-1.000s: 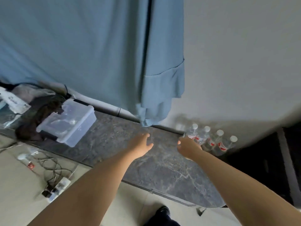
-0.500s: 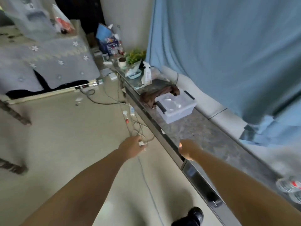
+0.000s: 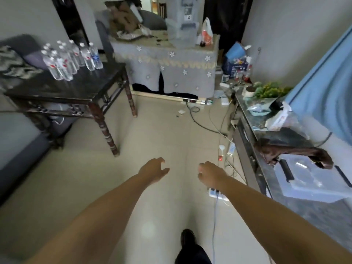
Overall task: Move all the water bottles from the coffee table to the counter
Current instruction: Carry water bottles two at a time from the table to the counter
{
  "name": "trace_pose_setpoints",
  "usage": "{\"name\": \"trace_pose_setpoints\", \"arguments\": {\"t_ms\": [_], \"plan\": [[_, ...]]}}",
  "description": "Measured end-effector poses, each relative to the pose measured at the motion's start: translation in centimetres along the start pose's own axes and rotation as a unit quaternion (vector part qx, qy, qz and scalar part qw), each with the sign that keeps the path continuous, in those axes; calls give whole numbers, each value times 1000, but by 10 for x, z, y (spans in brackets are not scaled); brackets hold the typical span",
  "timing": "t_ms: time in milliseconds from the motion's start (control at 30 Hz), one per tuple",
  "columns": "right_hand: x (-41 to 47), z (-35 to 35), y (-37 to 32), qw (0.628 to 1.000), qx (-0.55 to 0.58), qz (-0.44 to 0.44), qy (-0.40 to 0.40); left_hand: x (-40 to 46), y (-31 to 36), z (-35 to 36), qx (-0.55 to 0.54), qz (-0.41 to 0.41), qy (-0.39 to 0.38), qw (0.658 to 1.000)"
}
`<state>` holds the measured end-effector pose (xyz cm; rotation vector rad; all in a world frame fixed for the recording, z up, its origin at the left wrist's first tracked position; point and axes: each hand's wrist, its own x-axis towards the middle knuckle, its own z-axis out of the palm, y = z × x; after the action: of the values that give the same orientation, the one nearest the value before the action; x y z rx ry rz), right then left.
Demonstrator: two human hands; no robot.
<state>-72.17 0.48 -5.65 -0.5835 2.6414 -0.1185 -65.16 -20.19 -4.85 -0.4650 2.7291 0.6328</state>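
Several clear water bottles with white caps stand in a cluster on the dark wooden coffee table at the upper left. The grey stone counter runs along the right edge, under a blue curtain. My left hand hovers over the floor in the middle, fingers apart and curled, holding nothing. My right hand hangs beside it, fingers loosely curled, also with nothing in it. Both hands are far from the bottles and left of the counter.
A clear lidded plastic box and a brown cloth lie on the counter, with a plant and clutter further along. Cables and a power strip lie on the tiled floor by the counter. A cloth-covered table stands ahead.
My view has swung left from the counter and its row of bottles to the room and the coffee table. Both hands have come away from the counter, holding nothing.
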Motion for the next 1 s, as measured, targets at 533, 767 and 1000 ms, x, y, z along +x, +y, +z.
{"name": "trace_pose_setpoints", "arguments": {"t_ms": [533, 767, 1000], "plan": [[249, -135, -139, 986, -63, -153, 11, 154, -85, -151, -81, -119, 114, 983], [336, -145, -265, 972, -69, -224, -10, 187, -197, -212, -125, -212, 137, 959], [422, -157, -404, 966, -65, -249, -10, 241, -323, -292, -167, -236, 169, 942]]}}
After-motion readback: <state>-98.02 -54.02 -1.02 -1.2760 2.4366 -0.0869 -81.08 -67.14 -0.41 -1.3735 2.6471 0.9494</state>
